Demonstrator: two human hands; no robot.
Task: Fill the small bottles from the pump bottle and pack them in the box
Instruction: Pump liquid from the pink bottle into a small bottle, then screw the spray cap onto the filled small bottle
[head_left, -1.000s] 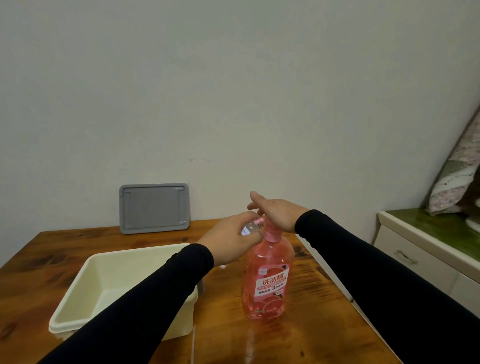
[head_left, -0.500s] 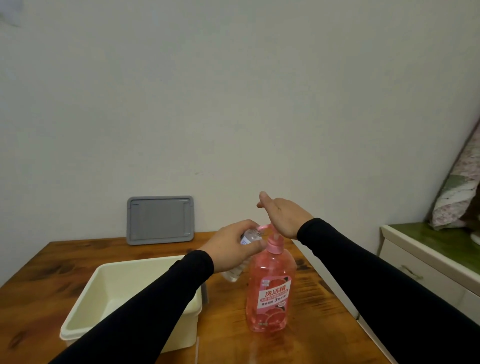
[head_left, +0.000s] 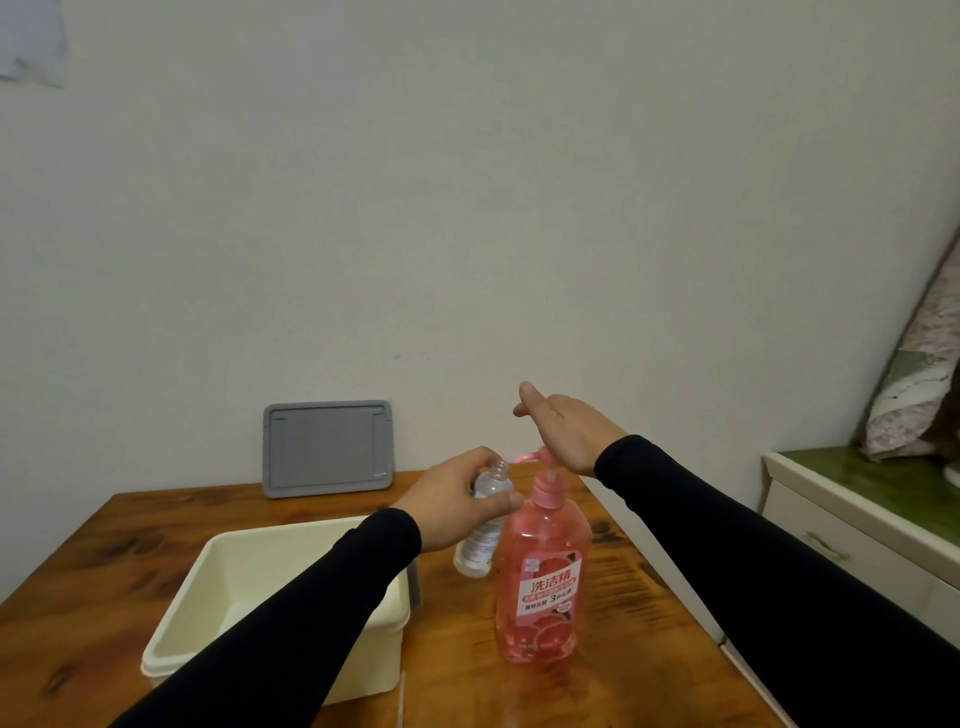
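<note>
While the desk (head_left: 597, 670) fills the lower half of the view, the cream box (head_left: 218, 613) sits on it at about eight o'clock from the pump bottle (head_left: 540, 577), open and with nothing visible inside. Its grey lid (head_left: 327, 448) leans upright against the wall at eleven o'clock. The pink pump bottle stands upright near the desk's right edge, and looks nearly full.

The left hand (head_left: 452, 501) is closed around a small clear bottle (head_left: 485, 519), held tilted just beside the pump bottle at its ten o'clock, uncapped mouth raised to the pink spout (head_left: 524, 458). That grip looks firm: fingers wrap the upper body, the base hanging free above the desk. The right hand (head_left: 566, 431) lies flat and open on the pump head, palm down, fingers spread toward twelve o'clock, clasping nothing.

The step in hand seems to be pumping liquid into the small bottle. To do it well, the narrow mouth should sit directly under the spout tip, touching or nearly so, before the palm presses. A slow, straight press would keep the tall bottle from tipping toward the desk edge; short strokes suit such a small neck. Whether any liquid is in the small bottle yet I cannot tell. Thick soap may string off the spout, so a pause before pulling away would spare drips.
</note>
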